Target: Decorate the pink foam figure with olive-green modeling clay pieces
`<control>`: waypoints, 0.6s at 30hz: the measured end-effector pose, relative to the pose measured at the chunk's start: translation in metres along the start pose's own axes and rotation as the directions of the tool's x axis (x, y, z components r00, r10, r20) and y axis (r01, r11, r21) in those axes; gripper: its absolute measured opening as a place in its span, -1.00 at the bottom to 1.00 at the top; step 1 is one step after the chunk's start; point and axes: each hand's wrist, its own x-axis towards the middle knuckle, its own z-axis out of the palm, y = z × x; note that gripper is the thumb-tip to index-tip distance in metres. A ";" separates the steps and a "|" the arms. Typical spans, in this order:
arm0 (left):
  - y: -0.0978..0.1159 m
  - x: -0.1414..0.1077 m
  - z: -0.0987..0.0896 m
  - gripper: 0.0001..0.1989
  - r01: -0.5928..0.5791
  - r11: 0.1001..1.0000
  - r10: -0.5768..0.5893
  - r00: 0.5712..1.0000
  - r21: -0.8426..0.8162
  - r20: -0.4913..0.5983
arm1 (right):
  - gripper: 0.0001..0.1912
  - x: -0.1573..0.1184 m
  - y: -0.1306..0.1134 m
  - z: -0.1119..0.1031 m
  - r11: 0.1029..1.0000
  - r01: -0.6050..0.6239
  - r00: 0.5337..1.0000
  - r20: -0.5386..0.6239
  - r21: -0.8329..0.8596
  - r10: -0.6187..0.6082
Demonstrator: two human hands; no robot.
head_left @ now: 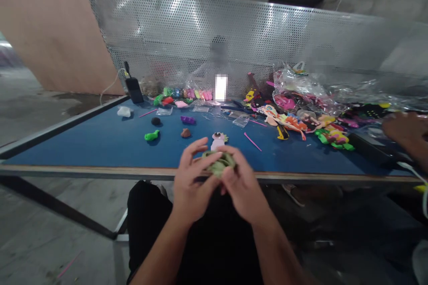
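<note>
Between my left hand (191, 187) and my right hand (246, 189) is a piece of olive-green modelling clay (218, 167), held just above the table's front edge. The fingers of both hands curl around it, thumbs on the near side; parts of the clay are hidden by them. Right behind my hands lies a pale pink clay figure (218, 143) with one large dark eye and yellowish spikes on its side. Farther left on the blue table (110, 147) are a brown lump (185, 132), a purple piece (187, 120), a black lump (155, 121) and a green lump (151, 135).
A pink stick tool (252, 141) lies right of the figure. Clear bags and coloured clay packs (200, 94) line the perforated metal panel (160, 22). Flat colourful figures (284, 120) pile up at right, near a black box (372, 149) and another person's hand (406, 131).
</note>
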 end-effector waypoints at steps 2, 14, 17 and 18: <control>0.006 -0.004 0.004 -0.70 -0.039 0.992 0.030 0.997 0.120 0.075 | -0.71 -0.002 -0.005 0.009 0.994 0.011 0.997 0.080 -0.109 -0.002; -0.011 0.005 -0.007 -0.80 0.182 0.966 -0.236 0.908 -0.183 -0.345 | -0.63 0.007 0.003 -0.016 0.998 -0.056 0.971 -0.235 -0.038 0.046; 0.002 -0.001 0.002 -0.81 0.108 0.994 -0.108 0.991 0.005 -0.080 | -0.62 0.002 -0.004 0.000 0.996 0.008 1.000 0.004 -0.092 -0.007; 0.006 -0.004 0.005 -0.81 0.082 0.994 -0.081 0.996 0.065 -0.023 | -0.66 0.001 -0.006 0.005 0.992 0.029 0.998 0.050 -0.126 -0.023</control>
